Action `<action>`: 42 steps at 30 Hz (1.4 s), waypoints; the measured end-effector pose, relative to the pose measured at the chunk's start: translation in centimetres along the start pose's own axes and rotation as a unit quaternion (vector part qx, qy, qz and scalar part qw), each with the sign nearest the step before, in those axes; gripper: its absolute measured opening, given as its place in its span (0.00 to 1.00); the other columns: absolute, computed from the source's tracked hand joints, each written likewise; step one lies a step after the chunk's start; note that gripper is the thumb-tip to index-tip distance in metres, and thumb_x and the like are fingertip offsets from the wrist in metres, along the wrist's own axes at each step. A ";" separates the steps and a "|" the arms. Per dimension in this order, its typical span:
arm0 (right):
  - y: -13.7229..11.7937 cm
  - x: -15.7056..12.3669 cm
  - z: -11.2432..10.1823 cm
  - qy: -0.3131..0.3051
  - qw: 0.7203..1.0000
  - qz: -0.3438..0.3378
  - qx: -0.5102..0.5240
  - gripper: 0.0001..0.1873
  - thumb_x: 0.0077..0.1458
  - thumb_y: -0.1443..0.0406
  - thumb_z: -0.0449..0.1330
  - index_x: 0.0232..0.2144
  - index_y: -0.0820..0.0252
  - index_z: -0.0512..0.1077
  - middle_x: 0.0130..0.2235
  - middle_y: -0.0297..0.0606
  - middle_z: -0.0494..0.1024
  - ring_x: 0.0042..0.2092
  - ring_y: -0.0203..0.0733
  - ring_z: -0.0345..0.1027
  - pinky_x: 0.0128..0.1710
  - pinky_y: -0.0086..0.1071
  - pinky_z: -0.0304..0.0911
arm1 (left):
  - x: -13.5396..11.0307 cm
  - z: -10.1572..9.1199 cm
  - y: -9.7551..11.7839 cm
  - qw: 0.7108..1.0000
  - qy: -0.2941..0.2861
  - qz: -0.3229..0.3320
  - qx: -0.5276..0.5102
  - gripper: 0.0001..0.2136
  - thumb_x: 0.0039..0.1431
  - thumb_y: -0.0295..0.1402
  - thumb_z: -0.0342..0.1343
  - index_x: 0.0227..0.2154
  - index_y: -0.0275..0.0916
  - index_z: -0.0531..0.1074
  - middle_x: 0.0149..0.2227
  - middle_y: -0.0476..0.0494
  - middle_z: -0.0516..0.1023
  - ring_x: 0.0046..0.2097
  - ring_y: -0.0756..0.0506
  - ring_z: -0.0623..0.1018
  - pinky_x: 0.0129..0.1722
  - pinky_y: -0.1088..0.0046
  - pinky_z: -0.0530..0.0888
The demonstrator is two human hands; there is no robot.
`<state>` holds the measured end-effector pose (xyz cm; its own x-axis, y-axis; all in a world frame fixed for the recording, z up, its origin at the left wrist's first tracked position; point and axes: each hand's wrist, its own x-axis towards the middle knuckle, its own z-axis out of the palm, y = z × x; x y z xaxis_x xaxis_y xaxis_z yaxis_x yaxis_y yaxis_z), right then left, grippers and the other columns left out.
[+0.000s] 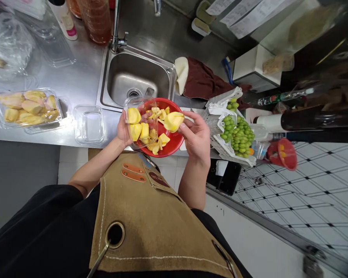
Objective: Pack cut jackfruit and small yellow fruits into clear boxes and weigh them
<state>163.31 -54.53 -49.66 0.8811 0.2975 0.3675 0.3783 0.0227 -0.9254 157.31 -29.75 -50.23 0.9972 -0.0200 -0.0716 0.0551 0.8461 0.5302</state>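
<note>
My left hand (123, 130) grips a clear plastic container (128, 103) with several yellow jackfruit pieces (135, 132) in it, tilted over the left side of a red bowl (176, 144). Between the thumb and fingers of my right hand (197, 135) is a yellow jackfruit piece (174, 121), above the bowl's right part. More loose jackfruit pieces (163, 139) lie in the bowl. An open clear container (89, 124) stands on the counter to the left, and farther left is a clear box (29, 108) packed with jackfruit.
Behind the bowl is a steel sink (133, 73) with a faucet (116, 40). To the right stand white baskets (216, 135) with green grapes (241, 137). A brown cloth (203, 79) lies beside the sink. Bottles and a plastic bag (10, 42) occupy the back left.
</note>
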 end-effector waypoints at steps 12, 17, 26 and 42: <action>-1.8 -0.2 4.8 -0.171 0.980 -0.069 0.080 0.37 0.68 0.48 0.63 0.74 0.44 0.61 0.71 0.47 0.75 0.59 0.53 0.81 0.57 0.57 0.83 | -0.5 0.1 -1.6 0.998 -0.025 0.050 0.022 0.40 0.68 0.67 0.49 0.71 0.43 0.72 0.60 0.33 0.85 0.64 0.31 0.84 0.62 0.50 0.82; -2.7 -3.3 4.1 -0.095 0.991 -0.066 0.060 0.32 0.66 0.43 0.68 0.65 0.48 0.72 0.56 0.43 0.85 0.49 0.50 0.85 0.50 0.52 0.85 | -1.5 0.5 -2.5 0.996 -0.040 0.055 0.060 0.39 0.67 0.66 0.49 0.70 0.47 0.73 0.60 0.35 0.86 0.66 0.30 0.82 0.64 0.45 0.80; -5.6 -10.8 4.4 0.189 0.925 -0.007 -0.329 0.26 0.65 0.43 0.70 0.48 0.58 0.83 0.43 0.45 0.84 0.48 0.55 0.81 0.52 0.50 0.78 | -3.1 1.7 -10.4 0.975 -0.025 0.044 0.217 0.39 0.61 0.71 0.48 0.60 0.49 0.80 0.62 0.40 0.84 0.77 0.32 0.70 0.71 0.52 0.76; -2.1 -42.0 5.8 0.504 0.793 0.151 -0.307 0.74 0.47 0.42 0.82 0.82 0.50 0.46 0.77 0.58 0.60 0.77 0.73 0.58 0.74 0.72 0.62 | -16.1 5.6 -30.3 0.849 -0.289 -0.385 0.216 0.39 0.71 0.66 0.35 0.70 0.48 0.72 0.64 0.40 0.82 0.64 0.32 0.81 0.70 0.47 0.75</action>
<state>123.82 -61.50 -63.67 0.6206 -0.7196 0.3115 -0.0994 -0.4662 -0.8791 139.84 -58.04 -60.45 0.5075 -0.8434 -0.1764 0.5912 0.1919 0.7833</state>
